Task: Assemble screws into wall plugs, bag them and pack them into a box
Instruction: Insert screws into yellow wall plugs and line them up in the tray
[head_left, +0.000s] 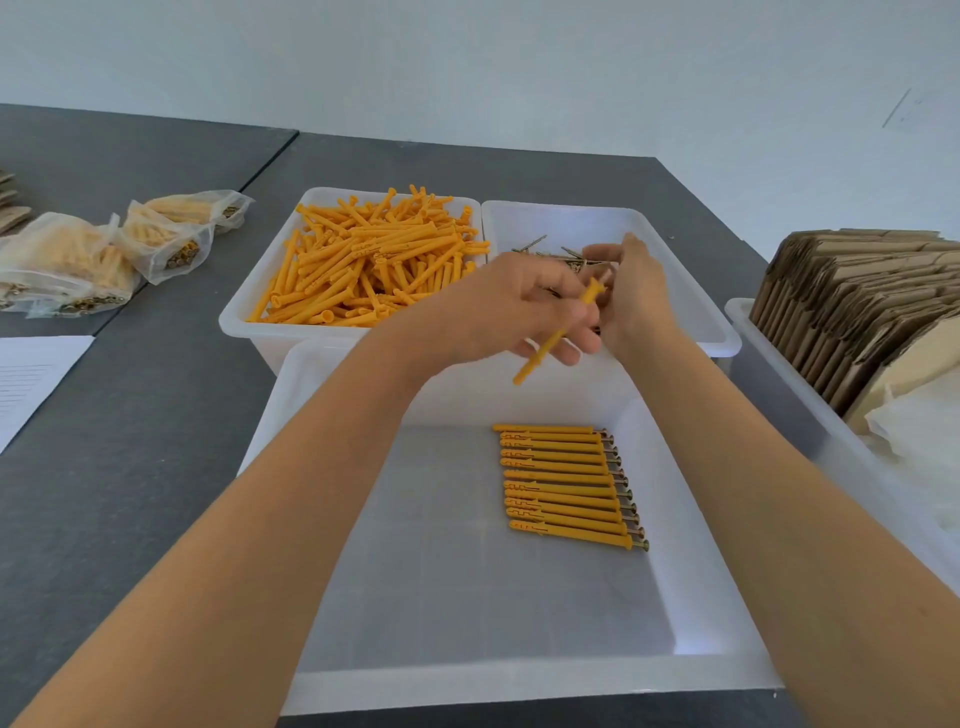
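Observation:
My left hand (506, 312) grips a single orange wall plug (545, 349), held slanted with its flared head up. My right hand (638, 296) is just beyond it, over the white bin (693, 291) of loose screws (535, 248), with its fingers bent toward the plug's head. What those fingers hold is hidden. Behind on the left, a white bin (235, 322) is heaped with orange plugs (374, 254). In the near white bin (519, 675), several plugs with screws in them (563, 483) lie in a neat row.
Several filled clear bags (93, 254) lie on the grey table (156, 415) at the left, with a sheet of paper (31, 379) nearer. At the right, a white bin (779, 364) holds flat cardboard boxes (857, 291) and clear bags.

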